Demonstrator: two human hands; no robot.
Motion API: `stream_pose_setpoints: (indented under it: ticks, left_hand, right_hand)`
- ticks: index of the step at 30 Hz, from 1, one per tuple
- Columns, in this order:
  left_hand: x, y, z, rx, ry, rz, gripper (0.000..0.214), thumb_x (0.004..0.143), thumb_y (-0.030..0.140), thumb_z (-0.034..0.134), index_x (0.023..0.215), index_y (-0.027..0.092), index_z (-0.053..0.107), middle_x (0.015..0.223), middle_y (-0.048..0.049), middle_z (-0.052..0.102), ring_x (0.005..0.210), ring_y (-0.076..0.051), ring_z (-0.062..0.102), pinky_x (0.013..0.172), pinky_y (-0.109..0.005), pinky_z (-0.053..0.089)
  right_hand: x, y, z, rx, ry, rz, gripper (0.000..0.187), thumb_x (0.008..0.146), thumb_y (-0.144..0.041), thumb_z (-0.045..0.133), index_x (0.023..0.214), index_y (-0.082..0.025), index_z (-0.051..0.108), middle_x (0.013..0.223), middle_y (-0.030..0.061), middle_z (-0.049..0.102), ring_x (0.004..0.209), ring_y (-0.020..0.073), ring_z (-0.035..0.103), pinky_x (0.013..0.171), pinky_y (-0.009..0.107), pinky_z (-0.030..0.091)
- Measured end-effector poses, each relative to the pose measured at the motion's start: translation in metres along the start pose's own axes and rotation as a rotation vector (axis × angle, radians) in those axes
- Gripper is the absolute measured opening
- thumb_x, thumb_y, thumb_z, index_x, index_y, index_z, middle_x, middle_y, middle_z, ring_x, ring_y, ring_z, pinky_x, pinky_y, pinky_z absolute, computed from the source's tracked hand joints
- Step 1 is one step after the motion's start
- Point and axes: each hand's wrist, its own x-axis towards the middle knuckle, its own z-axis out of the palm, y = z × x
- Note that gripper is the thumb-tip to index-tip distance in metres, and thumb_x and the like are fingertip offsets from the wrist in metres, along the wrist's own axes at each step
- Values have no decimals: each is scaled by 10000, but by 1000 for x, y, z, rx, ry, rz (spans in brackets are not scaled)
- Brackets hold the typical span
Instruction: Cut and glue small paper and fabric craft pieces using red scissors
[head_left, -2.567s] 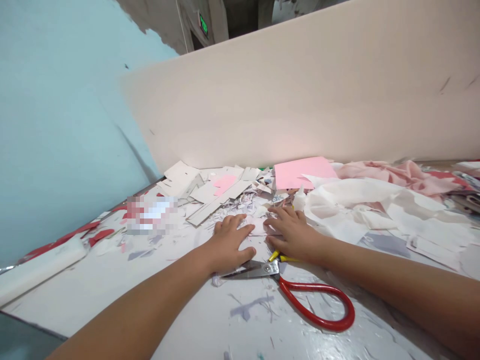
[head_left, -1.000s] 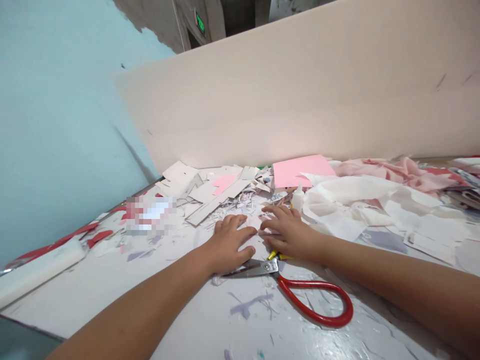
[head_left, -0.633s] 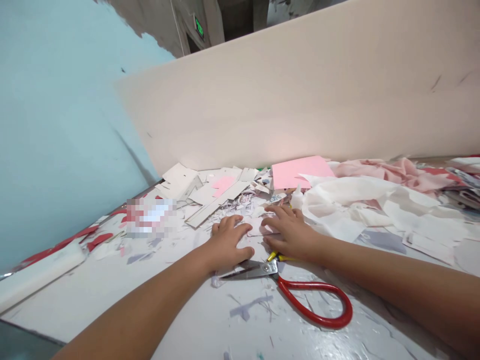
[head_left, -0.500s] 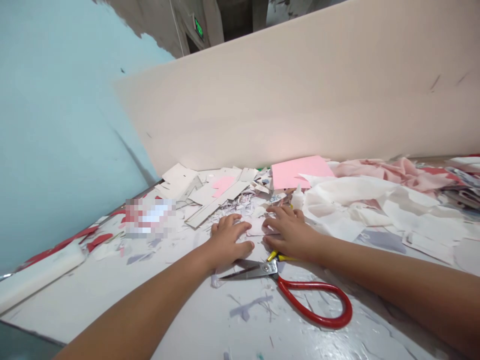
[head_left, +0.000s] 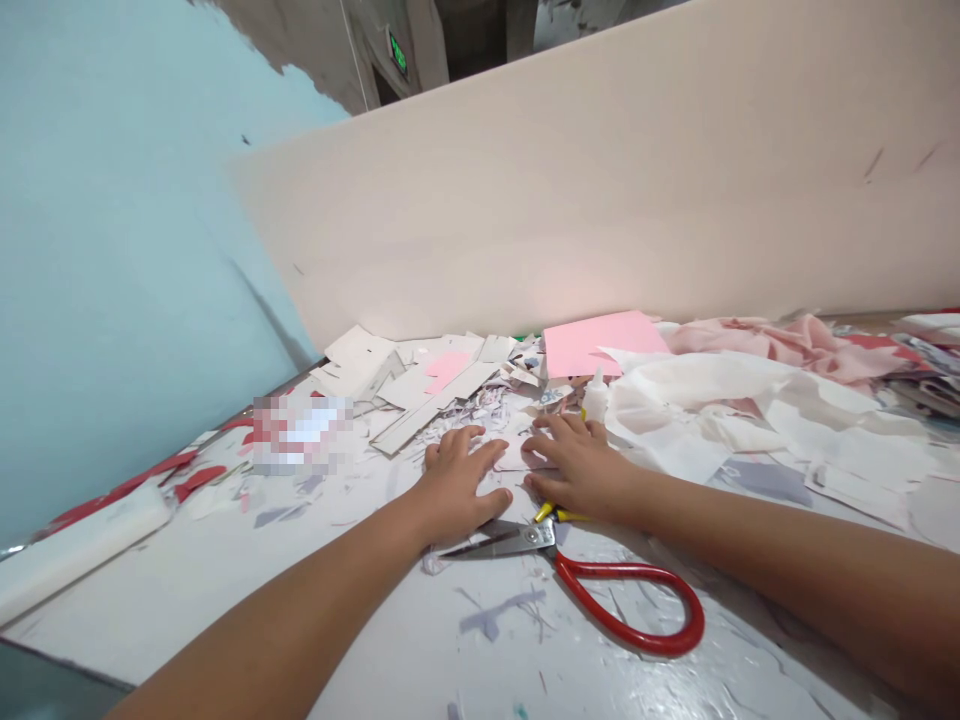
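Our left hand (head_left: 456, 478) and right hand (head_left: 579, 468) lie flat, fingers spread, gripping nothing; the right touches a white paper scrap (head_left: 519, 454) between them, red scissors (head_left: 534, 537) at six o'clock.

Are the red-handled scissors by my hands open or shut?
Shut: the blades of the scissors lie together, tapering to one point with no gap between them.

Both the left hand (head_left: 457, 478) and the right hand (head_left: 579, 466) are bare, with short, rounded fingers; the nails are too small to make out. The left forearm (head_left: 285, 610) enters the view at seven o'clock and the right forearm (head_left: 787, 560) at about four o'clock, both smooth, slim, bare skin tapering toward the wrists.
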Motion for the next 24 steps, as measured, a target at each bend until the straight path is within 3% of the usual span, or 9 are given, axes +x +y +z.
stream_pose_setpoints:
  ticks: [3,8,14,19,24]
  left_hand:
    - [1,0,0,26,-44,-6,460,764,489,453,1201,349,452,1347,-61,302,1260,-310,204,976,-525,212]
    - [2,-1,-1,11,-49,4,471,765,494,453,1213,346,453,1358,-49,305,1254,-305,217,983,-518,214]
    - [1,-2,-3,-77,-57,14,493,773,547,419,1217,337,456,1353,-36,345,1253,-294,228,991,-517,211]
    - [0,-1,-5,-198,56,21,483,803,432,437,1264,291,401,1296,-37,436,1227,-247,287,1005,-444,223]
    - [-2,2,-7,-227,-43,-4,581,778,440,471,1324,360,290,1239,-41,482,1167,-263,360,980,-476,230]
  right_hand:
    - [-1,1,1,5,17,-3,339,783,-451,464,1022,-240,581,1230,117,456,1120,329,381,878,509,278]
    - [-3,-2,-3,51,179,-86,349,800,-358,456,1104,-190,493,1215,121,487,1123,284,389,899,456,277]
    - [-2,-2,-4,144,71,-111,299,797,-311,458,1070,-190,450,1082,105,585,1062,271,454,888,477,255]
    - [-1,-2,-2,166,51,-92,338,776,-324,474,1076,-177,420,1111,123,567,1056,283,470,891,486,254]
    - [-2,-2,-3,181,46,-88,356,774,-325,480,1085,-169,408,1103,117,557,1047,277,471,884,461,279]
